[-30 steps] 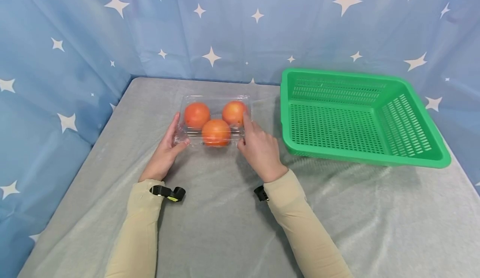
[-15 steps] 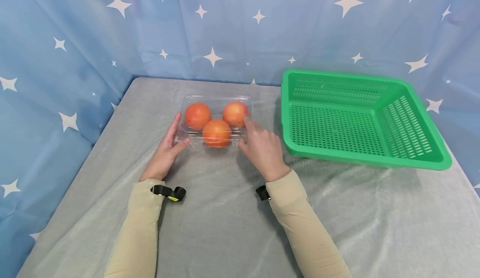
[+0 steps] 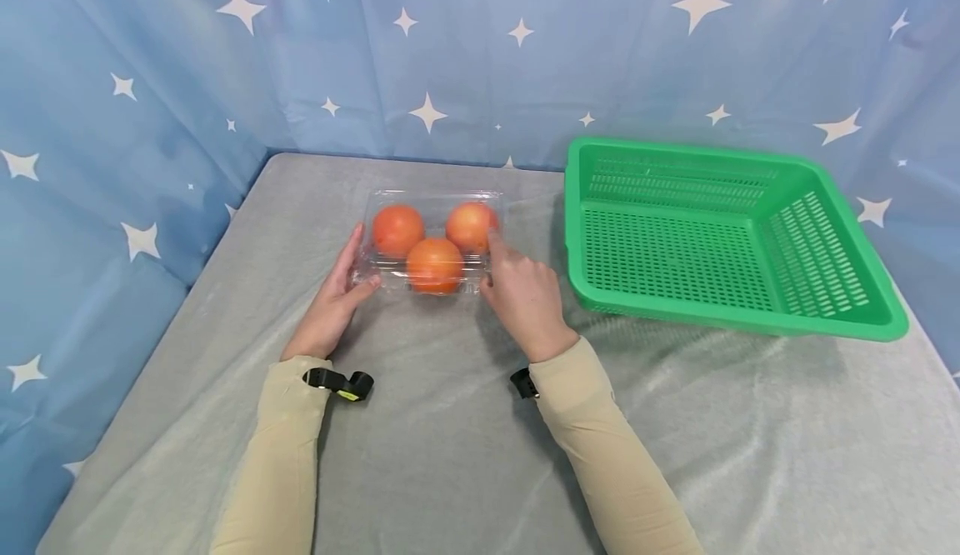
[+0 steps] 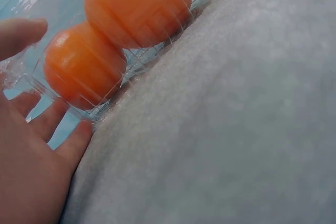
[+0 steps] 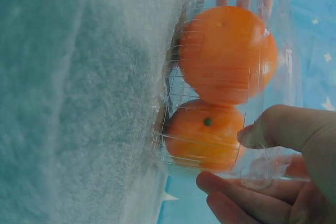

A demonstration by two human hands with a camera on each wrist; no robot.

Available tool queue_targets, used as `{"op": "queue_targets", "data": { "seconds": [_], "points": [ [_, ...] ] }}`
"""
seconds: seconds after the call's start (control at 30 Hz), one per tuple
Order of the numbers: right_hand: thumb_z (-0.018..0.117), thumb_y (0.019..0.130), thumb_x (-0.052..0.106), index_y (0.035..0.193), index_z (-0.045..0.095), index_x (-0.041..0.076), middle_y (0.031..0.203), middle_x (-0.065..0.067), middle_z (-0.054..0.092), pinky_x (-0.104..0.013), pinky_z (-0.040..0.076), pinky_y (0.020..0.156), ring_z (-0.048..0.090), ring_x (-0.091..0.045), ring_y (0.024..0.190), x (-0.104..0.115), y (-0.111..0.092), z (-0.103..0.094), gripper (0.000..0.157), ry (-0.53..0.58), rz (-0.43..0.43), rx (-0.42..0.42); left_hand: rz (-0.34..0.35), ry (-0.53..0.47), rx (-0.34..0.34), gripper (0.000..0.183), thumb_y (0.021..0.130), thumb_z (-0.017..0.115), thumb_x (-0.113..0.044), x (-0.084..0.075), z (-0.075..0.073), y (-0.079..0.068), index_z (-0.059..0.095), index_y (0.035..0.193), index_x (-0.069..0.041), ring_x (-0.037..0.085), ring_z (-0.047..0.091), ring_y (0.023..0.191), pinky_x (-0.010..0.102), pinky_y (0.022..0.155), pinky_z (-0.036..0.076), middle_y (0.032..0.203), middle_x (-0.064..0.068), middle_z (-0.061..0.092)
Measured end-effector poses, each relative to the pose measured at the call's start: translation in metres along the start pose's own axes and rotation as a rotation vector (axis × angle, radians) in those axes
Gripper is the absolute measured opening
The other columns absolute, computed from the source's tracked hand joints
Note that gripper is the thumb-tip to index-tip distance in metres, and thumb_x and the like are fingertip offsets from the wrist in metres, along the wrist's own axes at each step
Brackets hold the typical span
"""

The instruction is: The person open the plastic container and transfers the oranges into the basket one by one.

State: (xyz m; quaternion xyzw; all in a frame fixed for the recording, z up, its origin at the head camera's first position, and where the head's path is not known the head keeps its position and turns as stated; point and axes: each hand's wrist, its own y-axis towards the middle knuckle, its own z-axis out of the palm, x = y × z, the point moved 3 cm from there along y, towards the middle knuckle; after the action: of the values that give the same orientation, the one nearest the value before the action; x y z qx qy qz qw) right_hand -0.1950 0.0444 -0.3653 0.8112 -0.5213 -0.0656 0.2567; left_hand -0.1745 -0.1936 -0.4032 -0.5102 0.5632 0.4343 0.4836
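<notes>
Three oranges (image 3: 435, 266) sit inside a clear plastic clamshell box (image 3: 431, 202) on the grey cloth. In the head view, my left hand (image 3: 327, 309) holds the box's left end, its thumb at the front corner and its fingers along the side. At the opposite end my right hand (image 3: 525, 297) grips the edge, index finger on top and thumb at the front. The right wrist view shows that thumb (image 5: 262, 129) pressing the lid's rim, with fingers below it. An orange (image 4: 84, 66) shows through the plastic beside my left fingers.
A green perforated plastic basket (image 3: 738, 319) stands to the right of the box. Behind the table (image 3: 420, 455) and along its left hangs a blue curtain (image 3: 360, 63) with white stars.
Both hands stay at the two ends of the box, with only a very slight shift of the right hand. The oranges keep their places in it.
</notes>
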Motion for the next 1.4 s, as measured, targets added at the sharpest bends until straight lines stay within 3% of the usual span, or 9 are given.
{"op": "queue_targets", "data": {
  "seconds": [0.37,0.53,0.63,0.87,1.0,1.17,1.3,1.4],
  "points": [
    [0.057,0.070,0.003,0.115,0.054,0.002,0.056,-0.003,0.047,-0.032,0.033,0.031,0.041,-0.019,0.037,0.004,0.000,0.000,0.045,-0.017,-0.012,-0.014,0.026,0.000,0.005,0.070,0.089,0.054,-0.018,-0.004,-0.001,-0.002,0.011,0.143,-0.032,0.007,0.007,0.133,0.041,0.107,0.012,0.146,-0.017,0.007],
    [0.066,0.070,0.008,0.116,0.053,0.003,0.057,-0.006,0.053,-0.036,0.038,0.034,0.049,-0.023,0.042,0.002,0.000,-0.002,0.048,-0.046,-0.011,-0.002,0.052,-0.001,0.012,0.068,0.090,0.049,-0.008,-0.003,0.001,-0.002,0.012,0.144,-0.028,0.010,0.007,0.133,0.042,0.107,0.011,0.147,-0.013,0.007],
    [0.067,0.069,0.009,0.118,0.053,0.004,0.056,-0.006,0.053,-0.037,0.039,0.034,0.049,-0.024,0.042,0.000,0.000,-0.002,0.051,-0.060,0.000,-0.002,0.055,0.016,0.009,0.067,0.091,0.049,-0.011,-0.003,0.001,-0.002,0.013,0.144,-0.027,0.011,0.007,0.133,0.043,0.107,0.009,0.147,-0.011,0.008],
    [0.063,0.073,0.013,0.120,0.050,0.006,0.061,-0.007,0.052,-0.037,0.038,0.033,0.047,-0.024,0.041,-0.001,-0.002,0.000,0.049,0.007,0.022,-0.013,0.024,-0.003,-0.011,0.068,0.090,0.050,-0.012,-0.001,-0.001,-0.002,0.012,0.144,-0.031,0.011,0.007,0.134,0.043,0.107,0.012,0.147,-0.013,0.009],
    [0.064,0.074,0.014,0.129,0.043,0.009,0.076,-0.011,0.055,-0.035,0.038,0.035,0.046,-0.022,0.043,-0.005,-0.002,0.003,0.059,0.075,0.068,0.043,0.010,-0.010,-0.024,0.068,0.090,0.052,-0.015,-0.002,-0.002,-0.003,0.014,0.143,-0.031,0.010,0.008,0.133,0.043,0.107,0.012,0.147,-0.015,0.010],
    [0.066,0.076,0.020,0.138,0.029,0.015,0.100,-0.015,0.054,-0.033,0.041,0.040,0.049,-0.022,0.049,-0.012,-0.001,0.007,0.072,0.208,0.171,0.175,0.010,-0.010,-0.038,0.068,0.089,0.054,-0.015,-0.002,-0.003,-0.002,0.016,0.143,-0.029,0.008,0.008,0.133,0.040,0.107,0.011,0.146,-0.015,0.010],
    [0.067,0.077,0.026,0.142,0.020,0.018,0.118,-0.016,0.047,-0.039,0.049,0.056,0.057,-0.027,0.072,-0.021,0.000,0.011,0.080,0.339,0.275,0.267,0.004,-0.035,-0.043,0.068,0.087,0.057,-0.018,-0.003,-0.004,0.000,0.018,0.143,-0.030,0.006,0.010,0.133,0.037,0.108,0.012,0.146,-0.017,0.011],
    [0.067,0.078,0.026,0.142,0.018,0.018,0.129,-0.014,0.042,-0.044,0.049,0.071,0.054,-0.028,0.096,-0.027,0.001,0.014,0.081,0.428,0.322,0.307,-0.006,-0.065,-0.036,0.069,0.086,0.058,-0.020,-0.004,-0.004,0.002,0.019,0.142,-0.032,0.005,0.010,0.132,0.037,0.108,0.012,0.145,-0.018,0.013]
  ]
}}
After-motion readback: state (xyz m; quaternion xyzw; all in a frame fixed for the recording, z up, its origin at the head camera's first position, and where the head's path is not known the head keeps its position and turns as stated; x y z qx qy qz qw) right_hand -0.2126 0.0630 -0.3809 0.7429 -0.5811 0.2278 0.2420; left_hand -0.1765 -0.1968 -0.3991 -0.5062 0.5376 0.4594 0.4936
